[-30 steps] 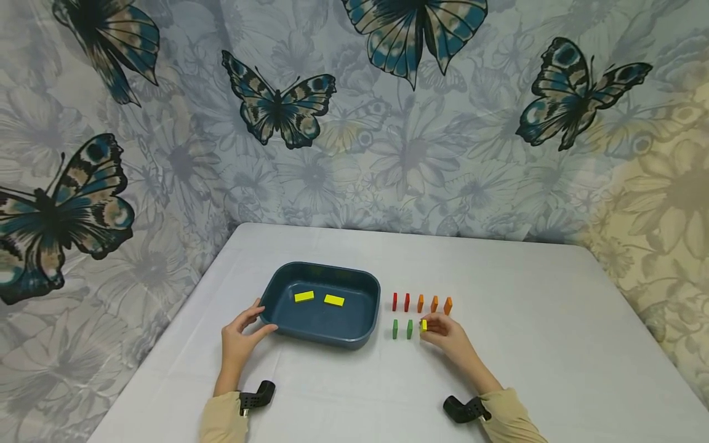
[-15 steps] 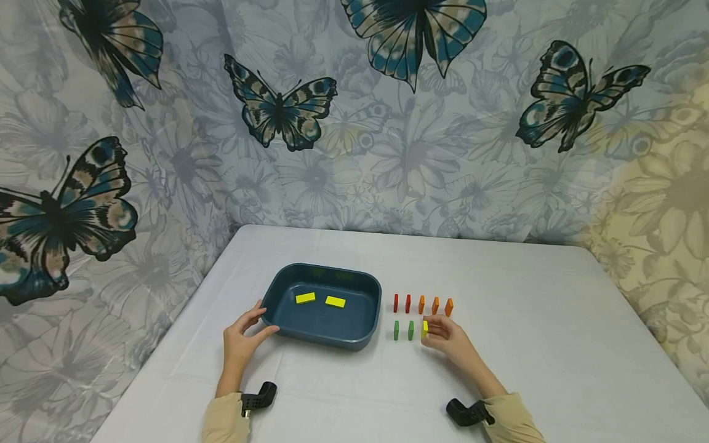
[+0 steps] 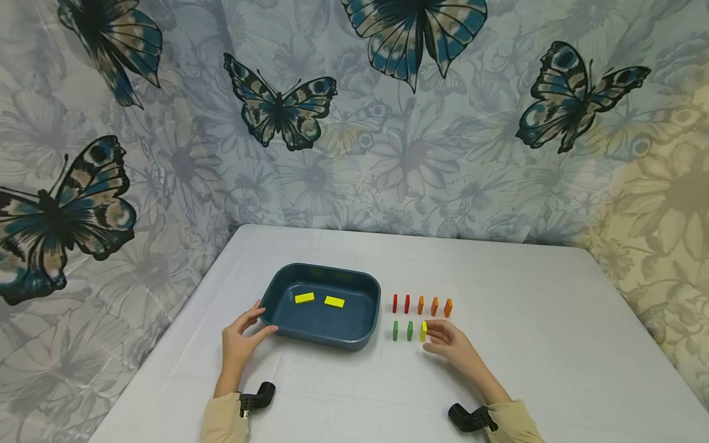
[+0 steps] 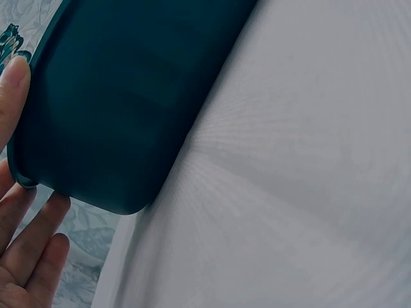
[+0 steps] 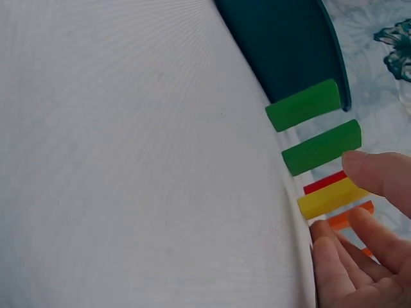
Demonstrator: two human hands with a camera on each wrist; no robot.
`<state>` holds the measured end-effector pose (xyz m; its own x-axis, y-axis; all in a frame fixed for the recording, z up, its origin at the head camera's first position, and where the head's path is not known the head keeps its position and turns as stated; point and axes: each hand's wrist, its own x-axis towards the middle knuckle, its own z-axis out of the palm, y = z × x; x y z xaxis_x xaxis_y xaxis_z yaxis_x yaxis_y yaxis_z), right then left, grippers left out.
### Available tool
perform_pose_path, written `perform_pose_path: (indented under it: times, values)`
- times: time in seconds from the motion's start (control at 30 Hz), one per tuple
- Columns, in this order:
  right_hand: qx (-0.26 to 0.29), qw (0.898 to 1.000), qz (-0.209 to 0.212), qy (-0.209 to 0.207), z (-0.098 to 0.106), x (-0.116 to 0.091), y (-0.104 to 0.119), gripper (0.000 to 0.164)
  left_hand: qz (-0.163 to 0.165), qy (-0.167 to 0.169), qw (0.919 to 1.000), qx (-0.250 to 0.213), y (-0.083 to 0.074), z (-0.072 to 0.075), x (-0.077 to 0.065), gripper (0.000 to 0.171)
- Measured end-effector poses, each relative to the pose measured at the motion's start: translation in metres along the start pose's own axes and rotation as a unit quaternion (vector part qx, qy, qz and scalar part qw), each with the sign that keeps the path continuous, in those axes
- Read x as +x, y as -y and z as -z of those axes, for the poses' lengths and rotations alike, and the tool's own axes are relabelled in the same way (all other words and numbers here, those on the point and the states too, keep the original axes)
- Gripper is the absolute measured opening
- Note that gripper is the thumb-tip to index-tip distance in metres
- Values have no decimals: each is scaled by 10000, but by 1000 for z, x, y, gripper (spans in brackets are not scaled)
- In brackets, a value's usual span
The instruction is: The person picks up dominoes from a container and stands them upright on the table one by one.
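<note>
My right hand (image 3: 451,344) is beside an upright yellow domino block (image 3: 423,331), its thumb and fingers spread apart around it. In the right wrist view the thumb (image 5: 379,176) is near the block's upper end, and whether it touches is hard to tell. Two green domino blocks (image 3: 402,331) stand to the left in the same row. My left hand (image 3: 240,335) rests against the left corner of a dark blue baking dish (image 3: 327,341), fingers extended. Inside the dish lie two yellow blocks (image 3: 334,302), flat and apart.
Behind the front row stand two red blocks (image 3: 407,304) and several orange blocks (image 3: 434,306), all upright. A white cloth (image 3: 526,307) covers the table. Butterfly-print fabric (image 3: 415,154) hangs behind and beside it.
The yellow block has come down to stand upright at the right end of the green row. My right hand's fingers have parted from it and shifted slightly right. The left hand stays put.
</note>
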<state>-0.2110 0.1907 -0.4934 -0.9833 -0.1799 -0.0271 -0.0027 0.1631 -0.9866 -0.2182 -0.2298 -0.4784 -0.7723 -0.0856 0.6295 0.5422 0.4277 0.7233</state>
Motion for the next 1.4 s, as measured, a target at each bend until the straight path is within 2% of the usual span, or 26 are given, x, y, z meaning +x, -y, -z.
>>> perform_pose_path:
  times: [0.13, 0.23, 0.3, 0.43, 0.5, 0.63, 0.77, 0.9, 1.0, 1.2, 1.4]
  values:
    - [-22, 9999, 107, -99, 0, -1, 1, 44, -77, -17, 10000, 4, 1, 1, 0, 43]
    - [41, 9965, 694, -461, 1, -2, 3, 41, -154, -23, 9999, 0, 1, 2, 0, 43]
    - [158, 9884, 1277, -810, 0, -3, 6, 39, -155, -13, 9999, -14, 1, 2, 0, 43]
    - [512, 9629, 2367, -1195, -3, 2, 13, 34, -135, 8, 9999, -39, 1, 1, 2, 42]
    - [675, 9548, 2620, -1231, -7, 8, 19, 30, -124, -15, 9999, -25, 0, 2, 4, 42]
    - [754, 9524, 2690, -1219, -21, 21, 37, 25, -104, -20, 9999, 36, 1, 2, 4, 42]
    - [733, 9618, 2412, -1063, -42, 33, 55, 23, -78, -41, 10000, 45, 1, 3, 2, 42]
    - [555, 9735, 2065, -808, -66, 42, 83, 21, -63, -78, 9999, 78, 0, 3, 0, 42]
    - [393, 9782, 1948, -607, -84, 49, 102, 21, -13, -72, 10000, 61, 0, 2, -1, 41]
    - [362, 9803, 1927, -242, -111, 67, 114, 27, 56, -8, 10000, 49, 1, 1, -3, 41]
    - [53, 9838, 1776, -249, -131, 91, 108, 26, -2, 26, 10000, 61, -1, 1, 0, 41]
